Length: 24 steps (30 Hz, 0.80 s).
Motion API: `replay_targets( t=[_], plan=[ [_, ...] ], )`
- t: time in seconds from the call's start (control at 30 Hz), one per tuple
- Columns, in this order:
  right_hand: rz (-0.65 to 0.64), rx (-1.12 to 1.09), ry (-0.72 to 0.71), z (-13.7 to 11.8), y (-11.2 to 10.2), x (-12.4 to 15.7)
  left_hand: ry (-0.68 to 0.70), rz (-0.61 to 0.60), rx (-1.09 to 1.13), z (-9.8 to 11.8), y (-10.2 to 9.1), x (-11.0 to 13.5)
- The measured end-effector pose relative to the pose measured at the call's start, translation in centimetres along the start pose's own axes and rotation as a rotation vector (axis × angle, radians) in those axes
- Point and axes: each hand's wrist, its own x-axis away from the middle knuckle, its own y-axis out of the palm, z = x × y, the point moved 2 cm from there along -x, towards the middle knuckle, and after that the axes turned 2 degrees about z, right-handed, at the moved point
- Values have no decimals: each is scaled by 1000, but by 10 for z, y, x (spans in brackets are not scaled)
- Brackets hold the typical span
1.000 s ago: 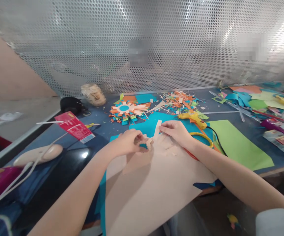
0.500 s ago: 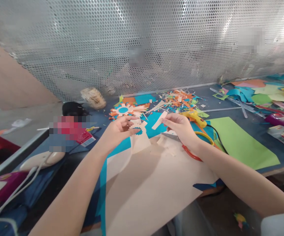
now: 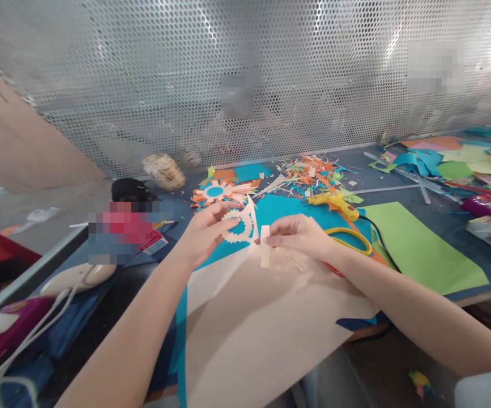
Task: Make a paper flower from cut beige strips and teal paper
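Note:
Between the fingers and thumb of my left hand (image 3: 206, 229) is a pale paper ring (image 3: 246, 231) with a toothed edge, tilted up above the sheets. My right hand (image 3: 298, 233) pinches a short cream paper strip (image 3: 265, 249), held upright just right of the ring and apart from it. Below both hands lies a large cream paper sheet (image 3: 262, 323) over blue paper (image 3: 274, 209), with small cream scraps (image 3: 290, 259) on it. Scissors with a yellow and red handle (image 3: 353, 239) lie partly hidden under my right hand and wrist.
A yellow glue gun (image 3: 334, 203) with a black cord lies beyond my right hand. Behind are a layered paper flower (image 3: 215, 191) and a heap of paper shreds (image 3: 313, 175). Green paper (image 3: 423, 246) lies right; a perforated metal panel (image 3: 270, 68) rises behind the table.
My right hand has moved left and down with the strip, turning it upright near the ring. The ring in my left hand has been raised and turned toward me.

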Motion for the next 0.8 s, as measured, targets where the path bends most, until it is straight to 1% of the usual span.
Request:
replay_targets(
  t=[0.1, 0.23, 0.3, 0.37, 0.43, 0.5, 0.57, 0.63, 0.7, 0.8],
  plan=[
    [36, 82, 4, 2, -3, -1, -16, 45, 159, 3, 0, 1],
    [125, 207, -93, 4, -10, -4, -14, 63, 283, 6, 2, 1],
    [154, 231, -174, 2, -11, -4, -22, 45, 296, 5, 4, 0],
    [158, 259, -294, -2, -11, -2, -40, 30, 293, 5, 6, 1],
    [140, 298, -434, -7, -9, 2, -64, 25, 280, 5, 7, 2],
    [92, 330, -526, -11, -7, 5, -89, 24, 265, 5, 8, 4],
    [52, 338, -526, -12, -5, 6, -116, 12, 266, 4, 8, 5],
    [36, 332, -482, -11, -5, 5, -132, -14, 291, 3, 8, 6],
    [22, 315, -452, -10, -5, 5, -120, -37, 335, 3, 8, 5],
    [-8, 311, -448, -11, -5, 6, -99, -44, 385, 4, 7, 5]
  ],
)
